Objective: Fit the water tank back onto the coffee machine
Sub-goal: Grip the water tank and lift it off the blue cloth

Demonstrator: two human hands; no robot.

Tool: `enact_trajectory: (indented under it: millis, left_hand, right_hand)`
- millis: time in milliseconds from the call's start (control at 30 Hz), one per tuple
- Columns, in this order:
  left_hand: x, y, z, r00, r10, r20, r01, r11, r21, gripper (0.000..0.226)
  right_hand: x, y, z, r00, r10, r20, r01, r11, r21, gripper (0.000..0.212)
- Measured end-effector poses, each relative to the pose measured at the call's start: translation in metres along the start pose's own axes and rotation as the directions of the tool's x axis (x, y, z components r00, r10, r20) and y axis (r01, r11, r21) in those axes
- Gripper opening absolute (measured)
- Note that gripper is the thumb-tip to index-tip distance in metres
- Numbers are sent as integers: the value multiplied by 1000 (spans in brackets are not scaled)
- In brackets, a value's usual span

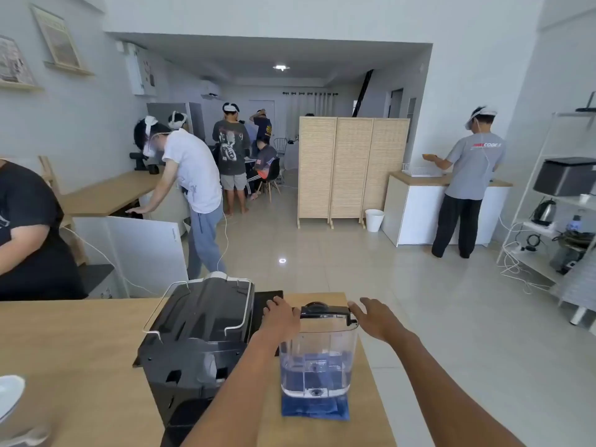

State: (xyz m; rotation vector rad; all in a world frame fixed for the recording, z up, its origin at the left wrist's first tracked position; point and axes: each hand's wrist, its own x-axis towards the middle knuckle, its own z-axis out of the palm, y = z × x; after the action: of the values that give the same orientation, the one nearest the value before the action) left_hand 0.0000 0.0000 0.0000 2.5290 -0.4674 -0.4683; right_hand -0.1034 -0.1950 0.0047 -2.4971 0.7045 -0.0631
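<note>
A: Forearms fill the near edge, reaching out over the bench. Left of both hands stands the machine, its side bay bare.

B: And the hands?

A: The left hand lies against the left end of the tank's lid, fingers curled loosely; whether it actually grips, I cannot tell. Between the hands sits the tank, upright on a blue cloth, part filled with water. The right hand is spread open just beside the lid's right end, holding nothing.

B: So, progress?

A: Early, I'd judge. The tank is not yet lifted or seated; grasping, carrying and docking all remain.

B: Surroundings?

A: Pale wooden bench, tiled floor beyond the hands, several people at counters, a folding screen, shelving far right.
</note>
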Motion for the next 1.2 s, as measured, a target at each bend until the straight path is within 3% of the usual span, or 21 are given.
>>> enact_trajectory:
  millis: [167,267,467,667,733,800,900,1033,1200]
  left_hand:
    - [21,-3,4,999,-49,-23,49,999,-20,63]
    - [24,-2,2,999,-40,-33,35,991,-131,49]
    - [28,-11,6,965,-96,-245,11,944,-328,30]
    - [20,0,12,871,-268,-413,27,863,-504,43]
    - [18,3,13,864,-290,-413,-2,816,-577,44]
    - [16,6,12,870,-306,-388,-3,782,-623,27]
    - [17,1,14,881,-305,-361,26,794,-607,28]
    - [19,-7,13,884,-317,-345,70,818,-571,46]
    - [19,-12,13,883,-317,-345,62,809,-585,48]
  right_hand:
    - [13,5,9,998,36,48,-38,998,58,65]
    - [19,6,12,999,24,48,-30,992,120,63]
    - [24,6,18,998,44,-40,-31,957,287,60]
    - [30,16,23,976,131,-171,-36,883,469,43]
    - [29,14,24,967,158,-202,-23,837,546,29]
    - [29,13,25,956,196,-219,-20,786,617,16]
    - [30,13,29,940,256,-226,-34,728,685,7]
    - [32,15,30,941,289,-178,-50,637,769,14]
    - [29,18,28,954,249,-169,-34,647,762,19]
